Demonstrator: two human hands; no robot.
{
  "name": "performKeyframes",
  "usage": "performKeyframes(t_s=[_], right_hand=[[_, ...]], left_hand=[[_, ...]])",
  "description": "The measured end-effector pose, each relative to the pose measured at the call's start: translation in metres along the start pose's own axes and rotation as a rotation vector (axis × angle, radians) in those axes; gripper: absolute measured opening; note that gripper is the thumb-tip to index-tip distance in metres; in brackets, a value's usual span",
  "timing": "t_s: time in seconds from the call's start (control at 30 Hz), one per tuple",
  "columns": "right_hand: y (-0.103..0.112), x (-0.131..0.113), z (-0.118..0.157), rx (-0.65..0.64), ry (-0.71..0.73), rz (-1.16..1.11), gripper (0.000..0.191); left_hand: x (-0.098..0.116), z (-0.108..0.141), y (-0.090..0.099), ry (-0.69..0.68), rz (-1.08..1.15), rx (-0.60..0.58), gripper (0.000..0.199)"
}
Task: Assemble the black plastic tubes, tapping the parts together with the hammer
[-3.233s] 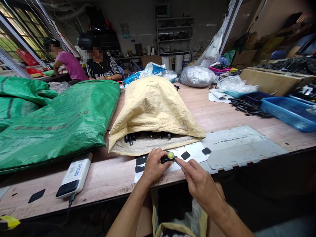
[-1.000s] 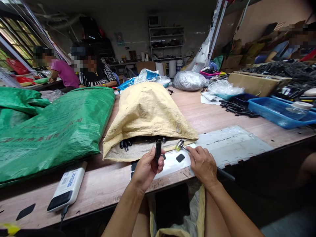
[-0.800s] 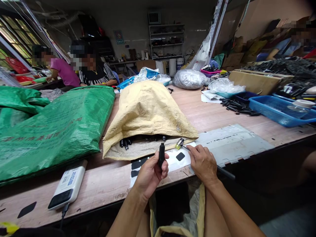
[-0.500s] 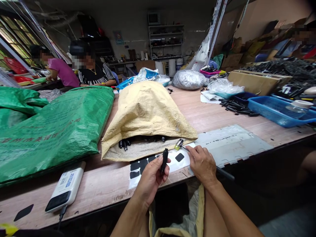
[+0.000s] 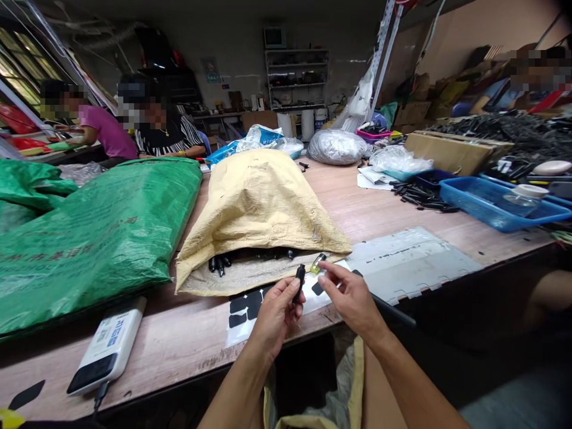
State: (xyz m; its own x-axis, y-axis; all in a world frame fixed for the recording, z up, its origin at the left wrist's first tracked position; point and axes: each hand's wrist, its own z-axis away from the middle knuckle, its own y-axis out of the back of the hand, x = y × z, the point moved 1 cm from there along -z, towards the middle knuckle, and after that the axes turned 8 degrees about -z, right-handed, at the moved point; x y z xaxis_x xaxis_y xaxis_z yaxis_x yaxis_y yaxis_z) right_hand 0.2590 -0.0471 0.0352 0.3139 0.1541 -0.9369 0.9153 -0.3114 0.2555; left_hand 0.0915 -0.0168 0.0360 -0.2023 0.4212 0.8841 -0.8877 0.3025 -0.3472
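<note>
My left hand (image 5: 277, 310) grips a short black tube-shaped part (image 5: 300, 280), upright between thumb and fingers above the table's front edge. To its right, my right hand (image 5: 351, 295) has its thumb and index finger apart, with nothing visible between them. Beneath that hand lies a small hammer, its yellowish and metal head (image 5: 317, 264) by the index fingertip and its black handle (image 5: 393, 311) jutting past the table edge. Under both hands is a white sheet with black rounded stickers (image 5: 238, 305). Several black parts (image 5: 218, 264) show in the mouth of a yellow woven sack (image 5: 263, 202).
A green sack (image 5: 98, 226) and a white power bank (image 5: 107, 345) with a cable lie to the left. On the right are a grey sheet (image 5: 406, 262), a blue tray (image 5: 482, 205) and piles of black parts (image 5: 424, 196). An opened sack (image 5: 357, 381) sits below the edge. Other people sit farther off.
My right hand has let go of the hammer handle and moved left toward the black part, its fingers now apart. My left hand still holds the part. The view has shifted slightly.
</note>
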Motion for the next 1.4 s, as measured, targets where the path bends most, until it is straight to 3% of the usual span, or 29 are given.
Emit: performKeyframes(t_s=[0.1, 0.2, 0.37, 0.73, 1.17, 1.4], right_hand=[[-0.018, -0.004, -0.004, -0.18, -0.268, -0.442, 0.051], [-0.028, -0.003, -0.005, -0.167, -0.387, -0.68, 0.05], [-0.033, 0.001, -0.004, -0.146, -0.457, -0.888, 0.043], [-0.038, 0.007, -0.009, -0.109, -0.479, -0.981, 0.032], [-0.038, 0.008, -0.013, -0.08, -0.576, -0.885, 0.027], [-0.029, 0.007, -0.005, -0.236, -0.46, -0.927, 0.037]], left_hand=[[-0.001, 0.0, -0.002, 0.001, -0.019, -0.036, 0.041], [-0.001, 0.001, -0.002, -0.015, -0.049, -0.035, 0.043], [0.0, 0.001, 0.0, -0.026, -0.105, 0.012, 0.042], [0.004, -0.002, -0.002, -0.068, -0.238, 0.052, 0.044], [0.002, -0.006, 0.005, -0.117, -0.371, 0.101, 0.041], [0.0, 0.003, 0.004, 0.02, -0.202, -0.086, 0.04]])
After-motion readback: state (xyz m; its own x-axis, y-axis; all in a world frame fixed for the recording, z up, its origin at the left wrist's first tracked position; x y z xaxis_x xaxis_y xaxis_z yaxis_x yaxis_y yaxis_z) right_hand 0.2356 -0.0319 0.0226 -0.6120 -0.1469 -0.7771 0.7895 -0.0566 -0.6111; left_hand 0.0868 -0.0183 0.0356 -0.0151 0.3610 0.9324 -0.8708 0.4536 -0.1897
